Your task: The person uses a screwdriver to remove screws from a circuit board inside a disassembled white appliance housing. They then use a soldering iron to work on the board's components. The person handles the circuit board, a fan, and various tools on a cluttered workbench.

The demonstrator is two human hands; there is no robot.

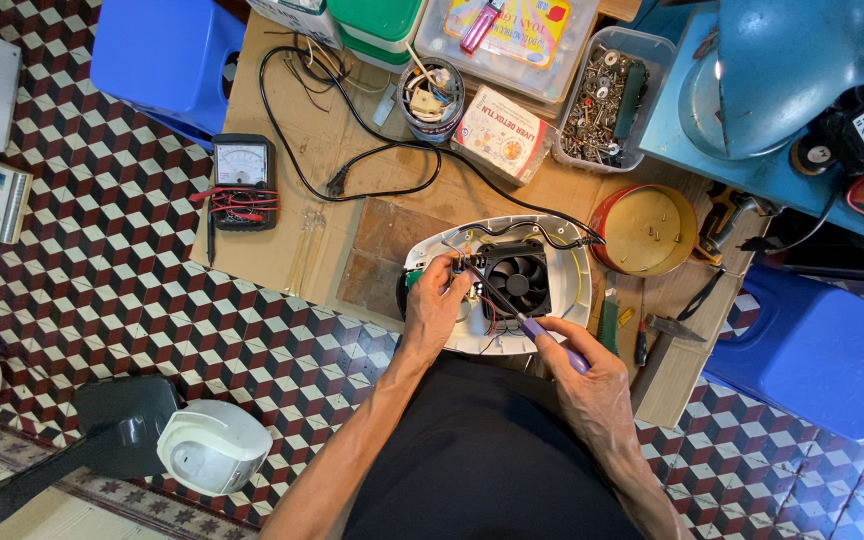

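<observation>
An opened white oval appliance shell (562, 238) lies on the low wooden table, with a black square fan (518, 277) and wiring inside. My left hand (436, 305) rests on the shell's left side, fingers pinched on small parts by the fan's left edge. My right hand (592, 395) grips a purple-handled screwdriver (555, 345) whose thin shaft slants up-left, tip meeting the spot at my left fingertips.
A black power cord (352, 120) loops across the table. An analogue multimeter (242, 180) lies at left, a gold round tin (645, 230) at right, a screw tub (607, 97) behind. Blue stools (167, 55) (812, 350) flank the table. A white housing (214, 445) sits on the patterned floor.
</observation>
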